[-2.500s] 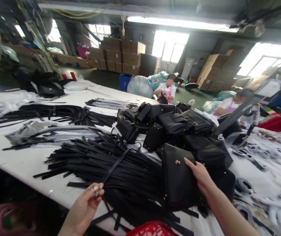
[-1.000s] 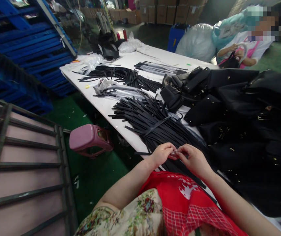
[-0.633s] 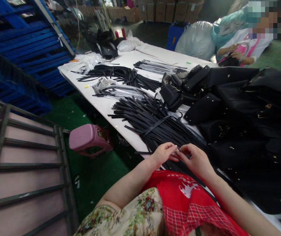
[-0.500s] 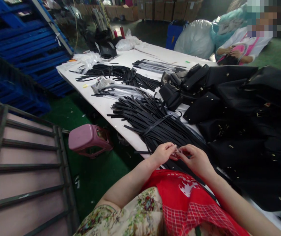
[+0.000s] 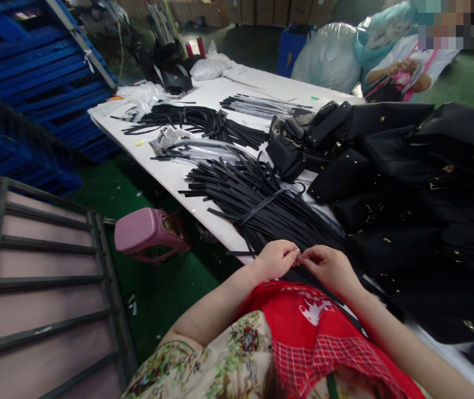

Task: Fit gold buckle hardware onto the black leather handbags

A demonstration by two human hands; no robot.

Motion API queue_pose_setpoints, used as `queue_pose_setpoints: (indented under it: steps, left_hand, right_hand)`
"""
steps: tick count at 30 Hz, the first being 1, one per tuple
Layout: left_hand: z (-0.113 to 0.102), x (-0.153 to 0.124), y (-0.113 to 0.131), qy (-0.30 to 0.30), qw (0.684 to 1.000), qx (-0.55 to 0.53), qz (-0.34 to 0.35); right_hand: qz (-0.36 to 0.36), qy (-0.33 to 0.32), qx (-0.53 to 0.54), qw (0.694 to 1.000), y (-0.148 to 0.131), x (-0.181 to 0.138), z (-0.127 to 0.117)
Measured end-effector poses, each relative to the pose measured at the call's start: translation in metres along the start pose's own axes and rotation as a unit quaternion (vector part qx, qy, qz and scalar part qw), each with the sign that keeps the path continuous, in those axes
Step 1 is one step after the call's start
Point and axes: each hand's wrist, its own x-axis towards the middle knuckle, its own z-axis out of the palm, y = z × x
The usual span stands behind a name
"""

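Note:
My left hand (image 5: 277,259) and my right hand (image 5: 327,266) meet fingertip to fingertip just above the near edge of the table, in front of my red apron (image 5: 303,310). Both are closed in a pinch. Whatever sits between the fingertips is too small to make out. Directly beyond them lies a thick bundle of black straps (image 5: 262,208), tied across its middle with a strap. To the right of my right hand rises a heap of black bags (image 5: 407,221) with small gold-coloured metal fittings.
Further along the white table (image 5: 166,174) lie another bundle of black straps (image 5: 204,122) and clear plastic wrap (image 5: 137,100). A pink stool (image 5: 149,233) stands left on the green floor, near a metal rack (image 5: 50,288). Across the table a person (image 5: 407,69) handles something dark.
The fingertips of both hands have drawn closer together, and the clear-looking bit seen between them earlier is now mostly hidden. The view has shifted slightly. The other person's hands have moved a little.

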Motion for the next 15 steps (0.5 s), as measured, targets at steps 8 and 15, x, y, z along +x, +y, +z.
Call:
queue_pose_setpoints:
  steps: [8,15]
  left_hand:
    - [0.017,0.001,-0.010,0.001,0.960,-0.249,-0.131]
    - [0.013,-0.001,-0.012,-0.056,0.961,-0.219,-0.158]
  right_hand:
    - [-0.012,0.032,0.014,0.999,0.002,-0.007,0.004]
    - [-0.051,0.041,0.024,0.998,0.001,-0.019,0.010]
